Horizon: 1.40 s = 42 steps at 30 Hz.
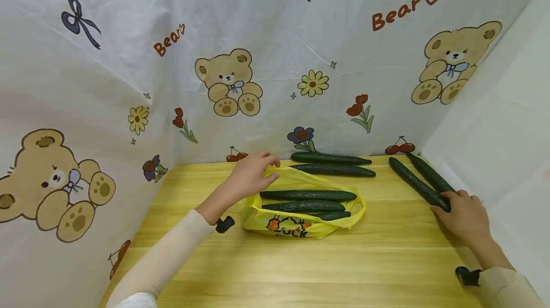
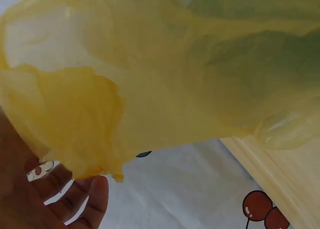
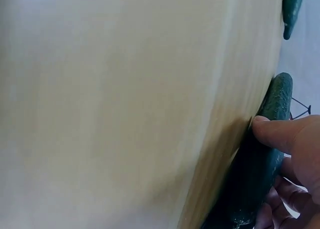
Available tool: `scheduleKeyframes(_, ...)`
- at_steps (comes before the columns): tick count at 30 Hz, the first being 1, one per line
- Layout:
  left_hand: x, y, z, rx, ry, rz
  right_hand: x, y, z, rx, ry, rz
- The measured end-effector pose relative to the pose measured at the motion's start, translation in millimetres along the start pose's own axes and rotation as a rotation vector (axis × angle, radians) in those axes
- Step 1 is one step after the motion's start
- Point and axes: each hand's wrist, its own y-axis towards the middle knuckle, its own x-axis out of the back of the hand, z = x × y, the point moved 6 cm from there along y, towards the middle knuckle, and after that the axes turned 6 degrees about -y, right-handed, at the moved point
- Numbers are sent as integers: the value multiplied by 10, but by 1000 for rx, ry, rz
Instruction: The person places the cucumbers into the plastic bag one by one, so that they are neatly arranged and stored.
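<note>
Where table (image 1: 386,260) meets wall (image 1: 515,126), right hand (image 1: 466,215) grips cucumber (image 1: 417,184).

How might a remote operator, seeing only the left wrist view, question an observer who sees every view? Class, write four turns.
Operator: Green shows through this yellow bag. What is inside?
Observer: In the head view, three cucumbers show in its opening.
Operator: Where is the right hand?
Observer: Off to the bag's right, gripping the near end of another cucumber.
</note>
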Motion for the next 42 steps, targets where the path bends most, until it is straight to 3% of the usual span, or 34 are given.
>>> scheduleKeyframes(8, -59, 252, -39, -38, 104, 55, 75, 28, -11, -51, 56, 58)
scheduleKeyframes(15, -23, 364, -18, -62, 114, -7, 248, 89, 16, -64, 125, 82)
scheduleKeyframes(22, -1, 413, -30, -77, 94, -67, 299, 88, 37, -63, 131, 93)
scheduleKeyframes(27, 12, 419, -37, -66, 86, -72, 359, 47, 84, -55, 148, 80)
scheduleKeyframes(42, 62, 421, -94, -105, 90, -105, 602, -50, 386, 82, 220, 6)
